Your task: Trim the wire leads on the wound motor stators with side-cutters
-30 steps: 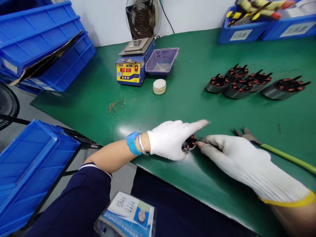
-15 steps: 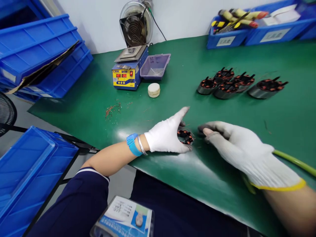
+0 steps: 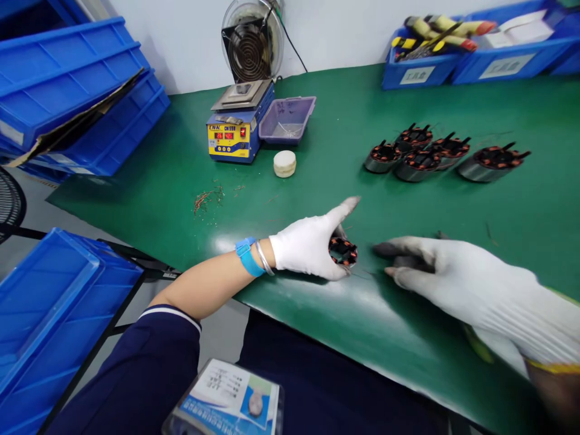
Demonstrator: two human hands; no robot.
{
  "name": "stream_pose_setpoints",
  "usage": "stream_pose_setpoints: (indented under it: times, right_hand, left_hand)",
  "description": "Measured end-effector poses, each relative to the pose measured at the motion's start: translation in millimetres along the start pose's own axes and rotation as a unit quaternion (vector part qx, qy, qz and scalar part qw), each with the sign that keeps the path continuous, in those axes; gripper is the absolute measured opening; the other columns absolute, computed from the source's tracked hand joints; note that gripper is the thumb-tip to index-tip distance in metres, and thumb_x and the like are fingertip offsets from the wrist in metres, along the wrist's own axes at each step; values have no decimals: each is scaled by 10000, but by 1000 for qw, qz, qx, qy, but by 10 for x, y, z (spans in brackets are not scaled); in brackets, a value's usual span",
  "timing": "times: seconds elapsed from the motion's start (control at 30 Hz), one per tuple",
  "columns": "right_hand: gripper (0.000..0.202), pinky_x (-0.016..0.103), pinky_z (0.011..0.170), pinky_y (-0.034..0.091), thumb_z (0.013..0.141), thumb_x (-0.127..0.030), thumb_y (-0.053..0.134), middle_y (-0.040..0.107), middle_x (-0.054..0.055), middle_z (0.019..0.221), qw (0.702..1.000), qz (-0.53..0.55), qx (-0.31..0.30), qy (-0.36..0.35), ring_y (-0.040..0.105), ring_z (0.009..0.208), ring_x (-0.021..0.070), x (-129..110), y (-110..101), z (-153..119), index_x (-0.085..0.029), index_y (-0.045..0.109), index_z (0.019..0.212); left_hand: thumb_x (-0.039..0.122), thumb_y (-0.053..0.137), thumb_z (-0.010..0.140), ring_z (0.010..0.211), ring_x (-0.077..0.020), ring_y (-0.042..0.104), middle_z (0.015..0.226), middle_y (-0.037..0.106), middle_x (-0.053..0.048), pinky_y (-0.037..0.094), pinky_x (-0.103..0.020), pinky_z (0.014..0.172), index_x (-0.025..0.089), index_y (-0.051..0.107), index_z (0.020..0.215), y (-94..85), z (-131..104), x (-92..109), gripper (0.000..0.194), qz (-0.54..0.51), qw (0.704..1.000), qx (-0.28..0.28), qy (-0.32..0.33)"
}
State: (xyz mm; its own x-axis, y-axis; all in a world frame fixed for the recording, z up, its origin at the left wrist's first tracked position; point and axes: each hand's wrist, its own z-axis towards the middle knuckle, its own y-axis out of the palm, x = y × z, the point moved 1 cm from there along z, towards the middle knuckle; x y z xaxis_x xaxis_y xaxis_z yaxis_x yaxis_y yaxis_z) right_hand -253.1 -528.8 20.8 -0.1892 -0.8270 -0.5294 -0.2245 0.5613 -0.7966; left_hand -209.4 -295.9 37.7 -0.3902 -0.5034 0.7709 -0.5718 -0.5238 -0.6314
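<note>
the left hand (image 3: pixel 312 244), in a white glove, holds a wound ring (image 3: pixel 347 244) near the front edge of the green bench (image 3: pixel 317 175). its thumb lies along the ring's near side and other fingers curl round the far side, while one finger stretches away toward one o'clock. the ring's black and copper top faces up.

taking the ring as the clock's centre, the right hand (image 3: pixel 462 281), also gloved, sits at three o'clock, apart from it. its thumb and forefinger stand apart with a fair gap, dark at the tips; the other fingers are curled in shadow. a green-handled tool (image 3: pixel 480 345) shows beside its wrist at four o'clock, mostly covered by the hand; i cannot tell whether the two touch.

between one and two o'clock stands a cluster of four wound cores (image 3: pixel 417 166), with a fifth core (image 3: pixel 487 168) just beside them at two. a tool bin (image 3: pixel 417 74) is farther off at one. at eleven o'clock are a white round pad (image 3: pixel 284 164) and, behind it, a purple tray (image 3: pixel 280 134), beside a blue and yellow heater (image 3: pixel 229 145) nearer ten. copper wire scraps (image 3: pixel 202 200) lie between nine and ten.
</note>
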Motion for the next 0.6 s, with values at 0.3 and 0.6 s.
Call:
stream_pose_setpoints:
  times: [0.3,0.6]
  right_hand:
    - [1047,441,654,568,692,-666,693,649,190,1338,977,-93,107,-160,710,763,305,-438,255,-260,-186,380,1568]
    - [405,365,648,524,889,-475,479,799,90,980,990,-80,44,-109,739,864,305,-225,376,-71,-258,789,1032]
  left_hand:
    - [304,675,737,961,-239,694,1146,705,-92,528,-329,811,155,20,1642,-62,23,-50,1127,91,996,-14,0]
    - [300,710,716,1035,-258,692,1185,711,-100,551,-360,873,159,61,1642,-45,32,-59,1140,102,995,-15,-9]
